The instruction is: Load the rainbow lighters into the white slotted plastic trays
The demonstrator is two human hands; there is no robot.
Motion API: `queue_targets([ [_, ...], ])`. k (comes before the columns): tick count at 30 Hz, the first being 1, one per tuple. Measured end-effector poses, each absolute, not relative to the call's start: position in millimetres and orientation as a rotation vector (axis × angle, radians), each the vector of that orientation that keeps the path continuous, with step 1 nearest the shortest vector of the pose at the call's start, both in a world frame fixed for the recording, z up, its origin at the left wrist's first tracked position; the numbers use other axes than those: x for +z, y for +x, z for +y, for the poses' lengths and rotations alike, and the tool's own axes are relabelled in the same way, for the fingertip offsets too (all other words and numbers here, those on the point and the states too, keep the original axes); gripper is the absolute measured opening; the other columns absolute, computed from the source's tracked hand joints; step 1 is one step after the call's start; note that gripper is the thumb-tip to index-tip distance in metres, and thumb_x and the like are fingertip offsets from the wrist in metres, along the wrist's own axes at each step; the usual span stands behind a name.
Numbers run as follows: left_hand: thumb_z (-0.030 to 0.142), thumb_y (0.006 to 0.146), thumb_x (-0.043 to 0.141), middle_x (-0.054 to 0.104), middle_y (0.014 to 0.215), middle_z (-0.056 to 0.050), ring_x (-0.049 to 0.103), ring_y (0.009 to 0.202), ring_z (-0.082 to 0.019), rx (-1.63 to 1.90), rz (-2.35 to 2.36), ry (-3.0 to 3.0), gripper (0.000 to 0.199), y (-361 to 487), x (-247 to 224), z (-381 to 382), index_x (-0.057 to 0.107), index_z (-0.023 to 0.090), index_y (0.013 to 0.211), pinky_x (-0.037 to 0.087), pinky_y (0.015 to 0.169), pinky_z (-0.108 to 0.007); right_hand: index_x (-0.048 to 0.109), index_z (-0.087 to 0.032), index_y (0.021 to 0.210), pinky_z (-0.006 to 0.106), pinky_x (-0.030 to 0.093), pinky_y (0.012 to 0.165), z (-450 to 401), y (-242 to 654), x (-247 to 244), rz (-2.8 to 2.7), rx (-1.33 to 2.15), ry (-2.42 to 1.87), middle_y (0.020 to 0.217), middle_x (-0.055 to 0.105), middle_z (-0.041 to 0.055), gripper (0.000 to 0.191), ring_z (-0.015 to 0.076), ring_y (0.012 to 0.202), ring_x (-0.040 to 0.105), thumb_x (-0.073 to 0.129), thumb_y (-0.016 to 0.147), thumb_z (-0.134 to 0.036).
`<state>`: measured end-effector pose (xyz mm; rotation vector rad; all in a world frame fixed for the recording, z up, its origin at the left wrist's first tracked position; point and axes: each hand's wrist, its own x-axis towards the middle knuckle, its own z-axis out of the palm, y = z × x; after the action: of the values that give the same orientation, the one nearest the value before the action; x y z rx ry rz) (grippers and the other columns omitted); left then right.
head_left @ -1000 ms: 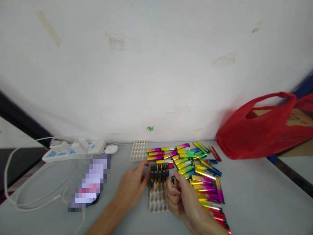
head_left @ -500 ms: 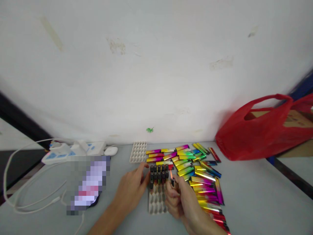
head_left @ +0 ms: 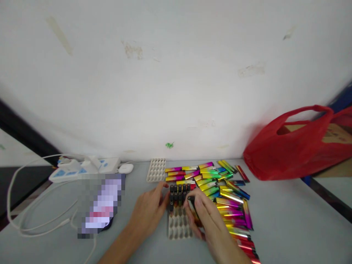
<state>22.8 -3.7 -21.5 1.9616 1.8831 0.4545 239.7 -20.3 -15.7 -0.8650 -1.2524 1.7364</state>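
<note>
A pale tray [head_left: 180,229] with rows of round pockets lies at the front centre, several black-topped lighters [head_left: 180,188] standing upright in its far rows. My left hand [head_left: 152,207] is at the tray's left edge, thumb and forefinger touching the end lighters. My right hand [head_left: 205,216] is closed around a black-topped lighter [head_left: 191,198] over the tray's right side. Its fingers hide part of that lighter. Many shiny coloured lighters [head_left: 231,212] lie in a loose pile to the right and behind.
A second pocketed tray [head_left: 156,169] lies near the wall. At the left are a power strip [head_left: 90,169], white cables, a white case [head_left: 125,168] and a phone with a blurred screen [head_left: 106,205]. A red bag [head_left: 288,154] with cardboard inside stands right.
The small flame at the lighter in my right hand is gone. That hand has turned and its fingers have shifted around the lighter. My left hand has stayed at the tray's edge.
</note>
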Motion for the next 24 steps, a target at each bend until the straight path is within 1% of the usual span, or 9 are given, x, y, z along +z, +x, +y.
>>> queue_targets([
  [1,0.033,0.110,0.042,0.076,0.081,-0.002,0.073,0.075,-0.027,0.456,1.883,1.961,0.030,23,-22,-4,0.062,0.022,0.131,0.040,0.069,-0.033,0.059,-0.023,0.113,0.024,0.035,0.052,-23,242,-12,-1.336,1.679,-0.857,0.070,0.054,-0.0049,0.046,0.0122,0.053,0.042,0.048,0.111,-0.068],
  [3,0.034,0.111,0.042,0.076,0.082,-0.002,0.073,0.075,-0.027,0.466,1.885,1.967,0.030,23,-22,-4,0.062,0.023,0.130,0.040,0.068,-0.033,0.059,-0.024,0.112,0.027,0.045,0.058,-25,247,-5,-1.512,1.518,-0.818,0.085,0.060,-0.0007,0.035,0.0141,0.061,0.053,0.048,0.114,-0.058],
  [5,0.035,0.111,0.041,0.077,0.082,-0.002,0.073,0.074,-0.026,0.481,1.882,1.973,0.031,23,-23,-4,0.062,0.023,0.130,0.039,0.068,-0.033,0.061,-0.026,0.107,0.030,0.053,0.072,-25,250,-1,-1.698,1.265,-0.815,0.100,0.060,0.0027,0.023,0.0180,0.079,0.062,0.056,0.113,-0.047],
  [8,0.035,0.111,0.041,0.076,0.081,-0.002,0.073,0.074,-0.026,0.499,1.864,1.974,0.030,23,-23,-3,0.061,0.023,0.130,0.041,0.068,-0.032,0.066,-0.028,0.110,0.034,0.053,0.090,-22,253,2,-1.925,0.874,-0.843,0.108,0.061,0.0038,0.005,0.0228,0.103,0.063,0.067,0.109,-0.032],
  [10,0.034,0.110,0.042,0.076,0.081,-0.002,0.073,0.074,-0.026,0.492,1.864,1.973,0.029,23,-23,-3,0.061,0.022,0.129,0.041,0.068,-0.032,0.067,-0.028,0.115,0.035,0.052,0.094,-20,254,1,-2.005,0.739,-0.820,0.106,0.064,0.0036,0.008,0.0238,0.104,0.064,0.070,0.108,-0.028],
  [13,0.032,0.110,0.043,0.076,0.082,-0.002,0.073,0.075,-0.026,0.464,1.878,1.975,0.027,24,-20,-3,0.061,0.022,0.129,0.041,0.068,-0.032,0.068,-0.026,0.121,0.035,0.054,0.089,-17,253,-4,-2.068,0.642,-0.791,0.099,0.068,0.0026,0.014,0.0236,0.097,0.067,0.071,0.107,-0.026],
  [15,0.031,0.111,0.044,0.077,0.083,-0.002,0.074,0.076,-0.026,0.446,1.883,1.977,0.026,24,-19,-4,0.060,0.022,0.128,0.041,0.069,-0.032,0.068,-0.025,0.126,0.034,0.056,0.087,-15,252,-9,-2.088,0.625,-0.801,0.101,0.072,0.0030,0.021,0.0231,0.095,0.070,0.073,0.106,-0.024],
  [19,0.031,0.112,0.044,0.078,0.085,-0.003,0.075,0.078,-0.026,0.428,1.894,1.990,0.025,25,-19,-4,0.060,0.022,0.129,0.041,0.069,-0.032,0.070,-0.025,0.127,0.031,0.059,0.092,-13,250,-13,-2.158,0.702,-0.855,0.114,0.078,0.0045,0.027,0.0230,0.105,0.075,0.078,0.102,-0.018],
  [24,0.030,0.113,0.044,0.079,0.086,-0.004,0.075,0.079,-0.027,0.405,1.911,1.996,0.025,25,-20,-4,0.061,0.022,0.129,0.041,0.070,-0.032,0.073,-0.025,0.126,0.031,0.059,0.089,-12,249,-12,-2.187,0.834,-0.911,0.110,0.081,0.0040,0.021,0.0229,0.101,0.078,0.074,0.105,-0.022],
])
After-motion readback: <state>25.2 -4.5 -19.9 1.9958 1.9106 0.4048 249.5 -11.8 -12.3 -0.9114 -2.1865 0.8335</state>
